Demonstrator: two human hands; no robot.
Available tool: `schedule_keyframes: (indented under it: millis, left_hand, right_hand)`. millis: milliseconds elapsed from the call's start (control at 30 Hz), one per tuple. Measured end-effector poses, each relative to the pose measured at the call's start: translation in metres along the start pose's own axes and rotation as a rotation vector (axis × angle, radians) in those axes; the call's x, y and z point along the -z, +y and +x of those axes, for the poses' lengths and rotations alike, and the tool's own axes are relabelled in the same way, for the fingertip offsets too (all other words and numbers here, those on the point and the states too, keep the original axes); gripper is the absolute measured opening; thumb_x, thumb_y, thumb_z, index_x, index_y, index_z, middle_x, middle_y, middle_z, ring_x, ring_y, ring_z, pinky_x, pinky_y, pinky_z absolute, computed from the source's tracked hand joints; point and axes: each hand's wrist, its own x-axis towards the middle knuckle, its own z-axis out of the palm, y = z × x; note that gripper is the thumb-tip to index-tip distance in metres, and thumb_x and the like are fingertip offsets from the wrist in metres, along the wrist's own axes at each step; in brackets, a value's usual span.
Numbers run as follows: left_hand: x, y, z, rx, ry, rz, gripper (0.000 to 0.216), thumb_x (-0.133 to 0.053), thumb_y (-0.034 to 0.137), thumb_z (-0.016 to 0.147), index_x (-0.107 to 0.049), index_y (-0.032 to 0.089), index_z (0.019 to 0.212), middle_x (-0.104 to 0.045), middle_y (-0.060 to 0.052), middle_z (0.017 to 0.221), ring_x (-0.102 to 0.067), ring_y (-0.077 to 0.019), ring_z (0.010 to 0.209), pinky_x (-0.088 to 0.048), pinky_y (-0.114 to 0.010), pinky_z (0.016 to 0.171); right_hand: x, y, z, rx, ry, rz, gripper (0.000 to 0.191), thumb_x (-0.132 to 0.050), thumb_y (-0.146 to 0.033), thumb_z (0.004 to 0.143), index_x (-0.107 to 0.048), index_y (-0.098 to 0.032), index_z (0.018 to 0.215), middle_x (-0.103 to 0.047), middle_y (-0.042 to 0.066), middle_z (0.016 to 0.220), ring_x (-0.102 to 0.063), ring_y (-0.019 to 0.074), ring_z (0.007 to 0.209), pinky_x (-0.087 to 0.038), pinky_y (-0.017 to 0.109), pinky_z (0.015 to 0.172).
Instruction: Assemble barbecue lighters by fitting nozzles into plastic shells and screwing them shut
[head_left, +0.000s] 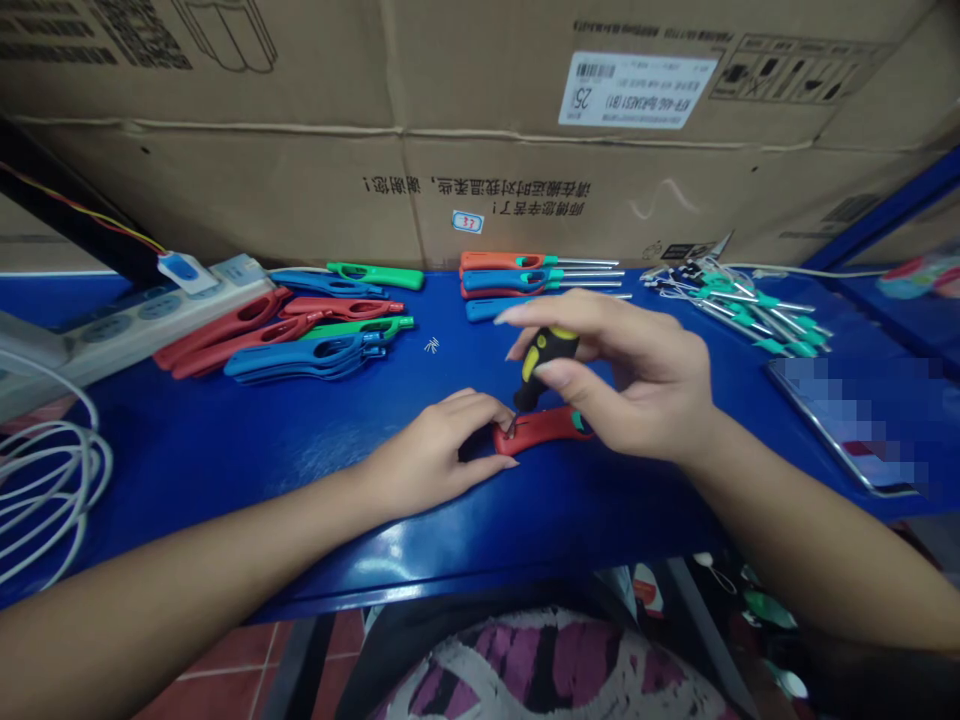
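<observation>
Watching remotely, I fear the screwdriver (pixel 550 362), held slanted by the right hand (pixel 649 375), could slip under uneven pressure and jab the left hand (pixel 431 450) (its fingers grip the red handle (pixel 546 431) on the worktop (pixel 292 440)).

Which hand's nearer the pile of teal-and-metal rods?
Right. The right hand, holding the screwdriver, is left of the pile; the left hand, at the red handle, is farther left.

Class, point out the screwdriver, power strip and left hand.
Screwdriver (pixel 550 356): head view, on its handle.
Power strip (pixel 136 316): head view, between two sockets.
Left hand (pixel 431 450): head view, on its back.
</observation>
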Motion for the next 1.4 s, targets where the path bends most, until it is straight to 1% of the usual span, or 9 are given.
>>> schedule_keyframes:
  millis: [100, 267, 467, 600, 767, 967, 1100, 1267, 1400]
  left_hand:
    - [-0.0008, 0.0007, 0.0001, 0.004, 0.006, -0.012, 0.020, -0.073, 0.025, 0.092, -0.060, 0.019, 0.105, -0.069, -0.004, 0.105, -0.064, -0.0182, 0.101, -0.051, -0.032, 0.092]
    - [-0.0005, 0.0029, 0.0002, 0.030, 0.000, -0.026, 0.018, -0.073, 0.027, 0.092, -0.060, 0.019, 0.102, -0.069, -0.004, 0.101, -0.063, -0.0193, 0.098, -0.051, -0.033, 0.088]
    - [-0.0005, 0.0040, 0.0007, 0.029, 0.016, -0.033, 0.019, -0.073, 0.024, 0.091, -0.061, 0.020, 0.104, -0.070, -0.004, 0.102, -0.065, -0.0197, 0.099, -0.052, -0.034, 0.089]
    - [-0.0012, 0.0021, -0.0005, 0.022, 0.023, 0.001, 0.018, -0.073, 0.028, 0.091, -0.061, 0.019, 0.102, -0.070, -0.004, 0.101, -0.066, -0.0198, 0.095, -0.053, -0.033, 0.086]
    - [-0.0030, -0.0006, -0.0018, -0.008, 0.047, 0.019, 0.020, -0.073, 0.028, 0.091, -0.061, 0.020, 0.105, -0.071, -0.005, 0.106, -0.067, -0.0205, 0.101, -0.054, -0.034, 0.090]
    - [-0.0024, 0.0000, -0.0009, 0.018, 0.013, 0.009, 0.020, -0.073, 0.029, 0.092, -0.063, 0.019, 0.107, -0.071, -0.006, 0.106, -0.066, -0.0216, 0.102, -0.053, -0.036, 0.091]
    - [-0.0029, -0.0010, -0.0016, -0.008, 0.041, 0.014, 0.019, -0.073, 0.028, 0.092, -0.062, 0.020, 0.105, -0.071, -0.004, 0.104, -0.067, -0.0203, 0.098, -0.054, -0.034, 0.089]
    - [-0.0023, -0.0004, -0.0012, 0.023, 0.014, 0.003, 0.020, -0.072, 0.029, 0.092, -0.062, 0.020, 0.107, -0.071, -0.005, 0.107, -0.066, -0.0218, 0.102, -0.054, -0.037, 0.091]
    - [-0.0030, -0.0011, -0.0012, -0.006, 0.032, 0.007, 0.020, -0.073, 0.027, 0.091, -0.062, 0.020, 0.106, -0.071, -0.005, 0.106, -0.067, -0.0210, 0.102, -0.054, -0.036, 0.091]
  right_hand:
    - [-0.0003, 0.0029, -0.0009, 0.096, 0.118, -0.137, 0.029, -0.066, -0.042, 0.095, -0.071, -0.020, 0.113, -0.075, 0.004, 0.094, -0.071, 0.0184, 0.084, -0.061, 0.033, 0.080]
    - [-0.0007, 0.0021, -0.0005, -0.006, 0.038, -0.038, 0.036, -0.039, -0.032, 0.107, -0.062, -0.021, 0.133, -0.074, 0.006, 0.109, -0.072, 0.0176, 0.090, -0.061, 0.035, 0.081]
    - [-0.0047, 0.0029, -0.0043, 0.191, 0.215, -0.151, 0.028, -0.060, -0.036, 0.098, -0.070, -0.020, 0.119, -0.076, 0.006, 0.095, -0.071, 0.0202, 0.086, -0.060, 0.034, 0.081]
    - [-0.0084, -0.0014, -0.0030, 0.064, 0.070, -0.018, 0.038, -0.037, -0.028, 0.107, -0.060, -0.020, 0.135, -0.074, 0.009, 0.115, -0.070, 0.0212, 0.103, -0.059, 0.039, 0.090]
    - [-0.0062, -0.0008, -0.0027, 0.159, 0.164, -0.111, 0.024, -0.064, -0.037, 0.096, -0.070, -0.021, 0.115, -0.072, 0.002, 0.084, -0.069, 0.0167, 0.077, -0.060, 0.030, 0.074]
    - [-0.0069, -0.0055, 0.0008, 0.004, -0.036, 0.044, 0.037, -0.037, -0.030, 0.107, -0.058, -0.020, 0.135, -0.071, 0.008, 0.117, -0.070, 0.0186, 0.100, -0.061, 0.035, 0.083]
    - [-0.0042, -0.0040, 0.0014, 0.095, 0.054, -0.023, 0.027, -0.062, -0.039, 0.098, -0.068, -0.021, 0.118, -0.074, 0.005, 0.095, -0.070, 0.0184, 0.087, -0.061, 0.033, 0.079]
    - [0.0001, -0.0008, 0.0006, 0.078, -0.071, 0.031, 0.041, -0.037, -0.036, 0.107, -0.056, -0.021, 0.140, -0.071, 0.008, 0.120, -0.070, 0.0201, 0.103, -0.058, 0.039, 0.092]
    - [0.0007, -0.0008, 0.0010, 0.068, -0.024, 0.020, 0.031, -0.054, -0.038, 0.102, -0.065, -0.020, 0.125, -0.074, 0.005, 0.096, -0.071, 0.0180, 0.086, -0.061, 0.034, 0.083]
